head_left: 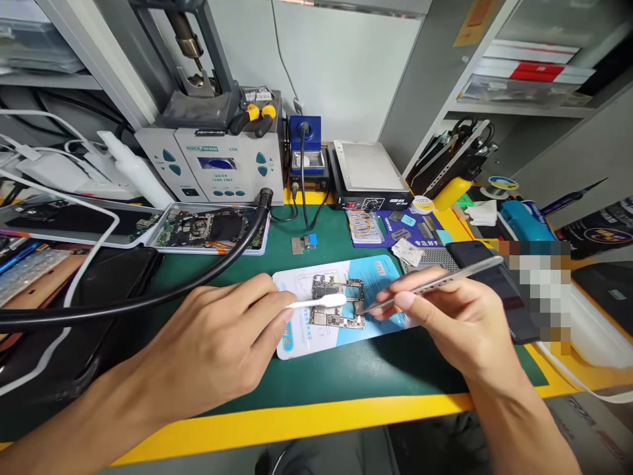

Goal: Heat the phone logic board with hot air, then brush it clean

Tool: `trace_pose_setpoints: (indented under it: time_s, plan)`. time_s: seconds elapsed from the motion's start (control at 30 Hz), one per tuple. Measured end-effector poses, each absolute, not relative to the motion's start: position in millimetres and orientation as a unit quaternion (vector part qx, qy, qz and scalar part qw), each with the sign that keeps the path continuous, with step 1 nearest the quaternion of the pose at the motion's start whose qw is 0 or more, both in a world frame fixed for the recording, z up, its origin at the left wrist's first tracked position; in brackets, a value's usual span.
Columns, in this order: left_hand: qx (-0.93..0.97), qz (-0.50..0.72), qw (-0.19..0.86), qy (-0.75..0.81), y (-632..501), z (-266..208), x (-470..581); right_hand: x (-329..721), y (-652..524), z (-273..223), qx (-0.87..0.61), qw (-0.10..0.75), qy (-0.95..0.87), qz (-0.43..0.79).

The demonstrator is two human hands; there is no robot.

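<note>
A phone circuit board (326, 319) lies on a white and blue printed card (291, 343) in the middle of the green mat. My left hand (227, 330) pinches a white cotton swab (330, 301), its tip over the middle of the board; whether the tip touches cannot be made out. In my right hand (445, 310) is a pair of metal tweezers (455, 274), held like a pen. The tweezers' points reach the board's right edge.
Behind stand a hot air station (212, 158), a blue soldering iron holder (305, 142) and a heating plate (368, 168). A black hose (217, 260) crosses at left. An opened phone (208, 227) lies left, a dark phone (494, 284) right. A small connector part (302, 244) sits behind the card.
</note>
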State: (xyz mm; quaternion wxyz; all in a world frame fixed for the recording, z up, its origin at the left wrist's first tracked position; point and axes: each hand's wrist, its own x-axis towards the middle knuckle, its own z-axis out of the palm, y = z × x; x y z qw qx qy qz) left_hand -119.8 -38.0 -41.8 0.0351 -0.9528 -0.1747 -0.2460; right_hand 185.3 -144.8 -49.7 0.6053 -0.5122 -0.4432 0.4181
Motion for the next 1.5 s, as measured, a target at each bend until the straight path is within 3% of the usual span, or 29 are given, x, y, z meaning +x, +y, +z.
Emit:
trace_pose_setpoints:
  time_s: [0.27,1.5]
  plan:
    - [-0.964,-0.21,0.06,-0.15,-49.4,-38.8,-116.4,177.7,-159.1,-55.3,-0.552,0.577,-0.522,0.298]
    - [-0.965,-0.193,0.102,-0.145,-50.2,-41.8,-114.8,184.7,-155.2,-52.6,-0.499,0.551,-0.57,0.349]
